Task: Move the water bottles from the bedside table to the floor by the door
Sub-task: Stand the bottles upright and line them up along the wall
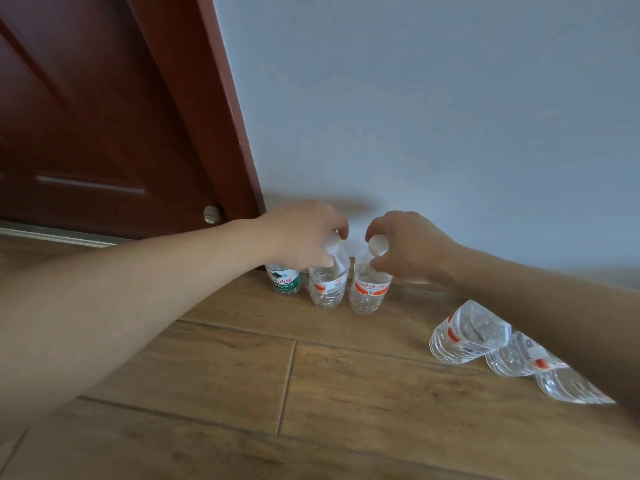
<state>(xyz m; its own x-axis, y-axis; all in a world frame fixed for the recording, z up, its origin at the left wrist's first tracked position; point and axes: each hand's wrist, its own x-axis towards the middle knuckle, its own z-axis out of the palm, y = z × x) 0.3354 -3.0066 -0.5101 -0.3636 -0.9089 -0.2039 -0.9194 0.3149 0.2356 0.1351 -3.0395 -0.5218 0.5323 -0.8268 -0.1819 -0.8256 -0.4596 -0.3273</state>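
Note:
Two clear water bottles with red-and-white labels and white caps stand upright side by side on the wooden floor (242,358) near the wall. My left hand (304,233) grips the left bottle (327,285) around its neck and cap. My right hand (408,244) grips the right bottle (369,289) the same way. A green-labelled bottle (284,280) stands just left of them, partly hidden under my left hand. Further right, three more clear bottles (467,334) stand on the floor, partly covered by my right forearm.
A dark red door (86,126) and its frame rise at the left, with a round metal door stop (211,214) near the bottom. A pale wall (433,116) runs behind the bottles. Wood planks stretch toward me.

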